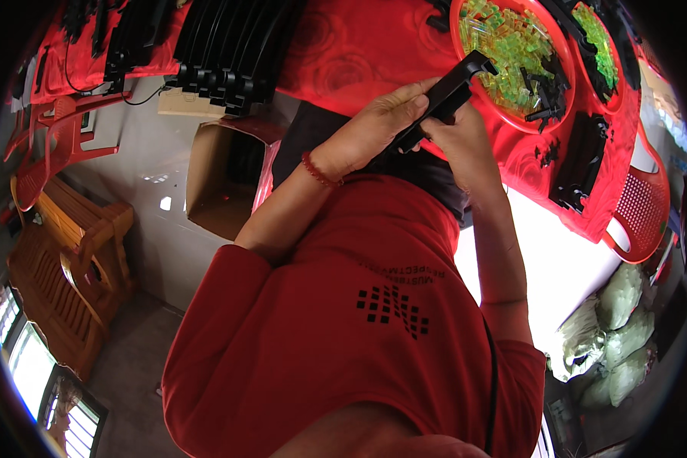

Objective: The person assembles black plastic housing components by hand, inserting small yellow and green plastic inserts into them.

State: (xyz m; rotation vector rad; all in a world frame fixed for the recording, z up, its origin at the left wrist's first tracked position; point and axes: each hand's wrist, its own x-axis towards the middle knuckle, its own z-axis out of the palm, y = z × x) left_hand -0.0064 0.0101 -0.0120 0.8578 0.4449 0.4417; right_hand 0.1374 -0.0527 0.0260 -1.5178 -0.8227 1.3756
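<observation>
A long black plastic part (452,88) with a hooked end is held up at the table's near edge, slanting up to the right. My left hand (380,126), with a red bead bracelet at the wrist, closes on it from the left, thumb along its side. From the right, my right hand (466,143) grips its lower portion, and the fingertips are partly hidden behind it. Just beyond the part stands a red basin (509,122) with many yellow-green translucent pieces (504,38) and small black pieces (546,99).
Curved black parts (233,46) lie stacked at the far left of the red-covered table (336,53). A second red basin (618,95) and more black parts (584,160) are at right. An open cardboard box (214,179), red chairs (641,206) and a wooden bench (69,267) stand around.
</observation>
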